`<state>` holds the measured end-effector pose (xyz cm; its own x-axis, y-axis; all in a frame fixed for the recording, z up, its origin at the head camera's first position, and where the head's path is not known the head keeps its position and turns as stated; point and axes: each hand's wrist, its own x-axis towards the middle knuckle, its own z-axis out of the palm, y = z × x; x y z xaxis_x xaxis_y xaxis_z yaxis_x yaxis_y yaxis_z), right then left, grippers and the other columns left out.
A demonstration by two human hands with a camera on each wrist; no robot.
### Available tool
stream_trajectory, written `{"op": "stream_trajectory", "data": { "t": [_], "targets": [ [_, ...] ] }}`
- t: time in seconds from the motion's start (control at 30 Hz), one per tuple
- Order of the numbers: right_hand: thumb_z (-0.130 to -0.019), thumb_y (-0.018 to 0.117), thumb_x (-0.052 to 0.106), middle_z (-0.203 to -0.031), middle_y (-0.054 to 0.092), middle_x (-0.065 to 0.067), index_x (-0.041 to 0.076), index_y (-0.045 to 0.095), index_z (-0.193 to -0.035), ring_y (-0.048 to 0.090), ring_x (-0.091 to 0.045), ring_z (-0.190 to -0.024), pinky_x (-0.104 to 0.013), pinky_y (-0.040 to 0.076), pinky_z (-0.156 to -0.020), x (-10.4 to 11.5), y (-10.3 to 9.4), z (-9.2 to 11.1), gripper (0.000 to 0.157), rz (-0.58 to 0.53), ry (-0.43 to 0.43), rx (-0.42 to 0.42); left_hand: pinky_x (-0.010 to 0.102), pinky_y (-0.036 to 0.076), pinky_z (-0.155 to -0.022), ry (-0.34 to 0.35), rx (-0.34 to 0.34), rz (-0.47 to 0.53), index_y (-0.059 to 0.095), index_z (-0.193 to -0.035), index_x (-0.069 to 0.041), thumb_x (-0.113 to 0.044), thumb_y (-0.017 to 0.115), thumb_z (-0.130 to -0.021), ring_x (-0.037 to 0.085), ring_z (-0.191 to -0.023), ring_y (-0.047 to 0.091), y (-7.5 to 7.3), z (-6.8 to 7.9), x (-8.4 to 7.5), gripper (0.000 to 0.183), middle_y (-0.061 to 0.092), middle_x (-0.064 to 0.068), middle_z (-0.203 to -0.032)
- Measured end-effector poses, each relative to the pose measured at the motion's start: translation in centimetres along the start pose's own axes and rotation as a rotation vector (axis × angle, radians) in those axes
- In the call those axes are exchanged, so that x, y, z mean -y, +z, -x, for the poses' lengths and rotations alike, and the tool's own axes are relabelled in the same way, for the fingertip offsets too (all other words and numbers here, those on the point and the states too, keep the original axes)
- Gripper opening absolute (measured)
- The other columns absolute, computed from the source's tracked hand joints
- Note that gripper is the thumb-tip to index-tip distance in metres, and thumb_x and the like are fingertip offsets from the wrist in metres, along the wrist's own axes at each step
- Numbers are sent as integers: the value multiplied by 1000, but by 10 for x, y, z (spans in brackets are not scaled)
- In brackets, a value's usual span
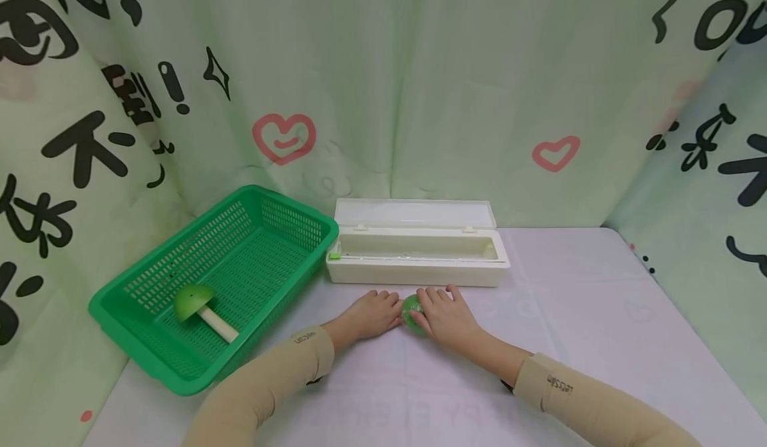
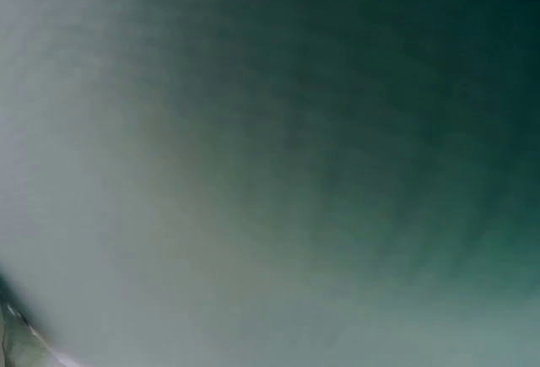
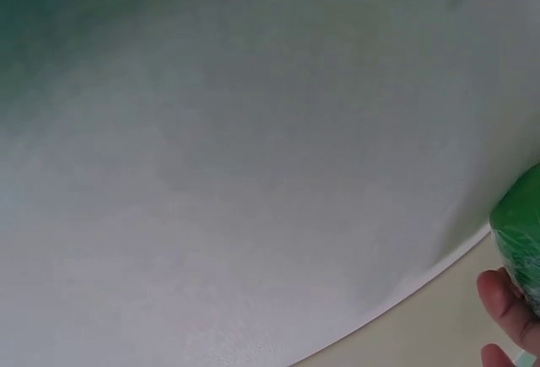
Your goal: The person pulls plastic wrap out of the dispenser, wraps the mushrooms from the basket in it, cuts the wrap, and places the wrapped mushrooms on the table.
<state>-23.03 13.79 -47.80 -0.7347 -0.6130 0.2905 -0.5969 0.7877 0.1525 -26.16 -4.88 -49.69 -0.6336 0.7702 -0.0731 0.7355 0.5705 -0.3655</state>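
Observation:
In the head view, a round green object (image 1: pixel 411 312) sits between both hands just in front of the white box. My right hand (image 1: pixel 446 317) grips it from the right, its thumb across the near side. At its left edge, my left hand (image 1: pixel 373 314) holds on with curled fingers, their tips partly hidden. The right wrist view shows the green object (image 3: pixel 525 223) in crinkled clear film, next to some fingertips of the right hand (image 3: pixel 510 312). Its exact kind cannot be told. The left wrist view is too blurred to show the left hand's hold.
A long white box (image 1: pixel 419 274) with its lid (image 1: pixel 413 214) raised stands at the back; a small green tab (image 1: pixel 334 256) is at its left end. To the left, a green basket (image 1: pixel 293 270) contains a green-capped mushroom shape (image 1: pixel 194 300). Pale cloth covers the table (image 1: pixel 599 340).

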Motion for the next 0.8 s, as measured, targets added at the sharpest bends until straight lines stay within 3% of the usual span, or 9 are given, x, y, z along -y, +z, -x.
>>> {"op": "stream_trajectory", "data": {
  "t": [0.27,0.5,0.67,0.8],
  "targets": [
    [-93,43,39,-94,55,-7,5,49,-108,56,-26,-83,-43,36,-83,-3,-2,0,37,-13,1,30,27,46,-77,-7,-24,-25,48,-116,-16,-49,28,-96,11,-93,54,1,3,1,43,53,-3,-103],
    [-94,42,38,-97,56,-8,5,49,-111,56,-25,-86,-43,35,-85,-7,-3,0,38,-61,20,52,35,38,-93,-99,-30,116,43,-129,-11,-69,35,-82,18,-116,46,-6,25,16,76,50,2,-124],
    [-94,43,36,-101,57,-9,4,48,-113,56,-25,-88,-44,35,-85,-9,-4,1,37,-102,36,71,36,41,-87,-148,-45,173,48,-117,-9,-61,46,-83,20,-109,51,2,44,31,63,53,5,-115],
    [-95,40,37,-100,56,-8,5,48,-111,55,-24,-87,-43,35,-84,-10,-3,2,36,-113,29,55,36,44,-77,-145,-36,190,49,-108,-10,-49,46,-90,19,-96,54,7,48,32,44,53,4,-104]
  ]
}}
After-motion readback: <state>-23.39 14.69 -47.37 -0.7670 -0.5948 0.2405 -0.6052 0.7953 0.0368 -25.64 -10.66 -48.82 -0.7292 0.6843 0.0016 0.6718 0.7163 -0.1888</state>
